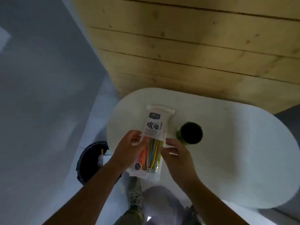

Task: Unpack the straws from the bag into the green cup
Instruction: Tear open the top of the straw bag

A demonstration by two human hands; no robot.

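At the near left part of the white oval table (235, 159), a sealed bag (154, 137) of coloured straws (151, 155) is held lengthwise between both hands, its printed white header toward the far edge and its lower end past the near edge. Left hand (128, 151): fingers curled around the left side of the bag, thumb pressed on its front face. Right hand (177, 159): fingers and thumb closed on the right edge of the bag at mid-length. The hands sit apart, one on each side of the pack. Whether the bag rests on the table or is lifted off it cannot be determined.

Green cup (190, 133): upright on the table, just to the right of the bag, mouth facing up, interior dark.

Black bin (90, 159): on the floor beside the left end of the table, with some rubbish inside it.
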